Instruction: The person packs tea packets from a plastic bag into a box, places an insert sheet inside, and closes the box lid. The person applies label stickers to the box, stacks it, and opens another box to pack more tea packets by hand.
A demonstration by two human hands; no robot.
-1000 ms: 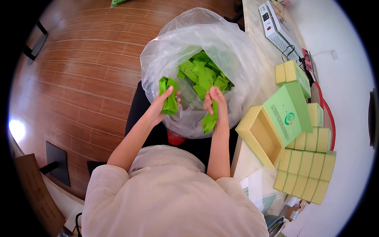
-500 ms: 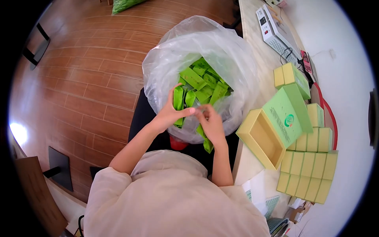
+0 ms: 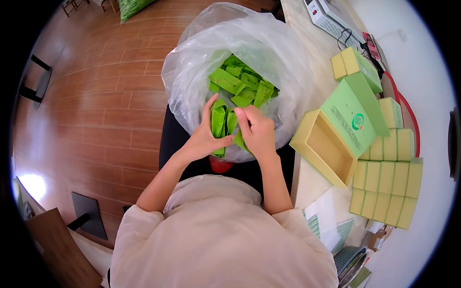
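A large clear plastic bag (image 3: 185, 67) stands open before me, with several bright green packets (image 3: 228, 81) inside. At its near side, my left hand (image 3: 199, 141) is wrapped round a few upright green packets (image 3: 218, 116), thumb on the near side and fingers on the far side. My right hand (image 3: 260, 132) is close beside it, fingers curled and thumb pressed in. Part of another green packet (image 3: 240, 139) shows under the right fingers; the rest of it is hidden by the hand.
An open yellow box (image 3: 307, 132) with a green printed lid (image 3: 348, 115) sits on the table at my right. Beyond it stand stacked small boxes (image 3: 386, 180) and a white machine (image 3: 329, 21). Papers (image 3: 321, 218) lie near the table's front. A red object (image 3: 221, 165) shows below the bag.
My right hand has moved up, and the packet that hung below it is now mostly hidden. My left hand keeps its hold on the packets. The whole view has shifted slightly.
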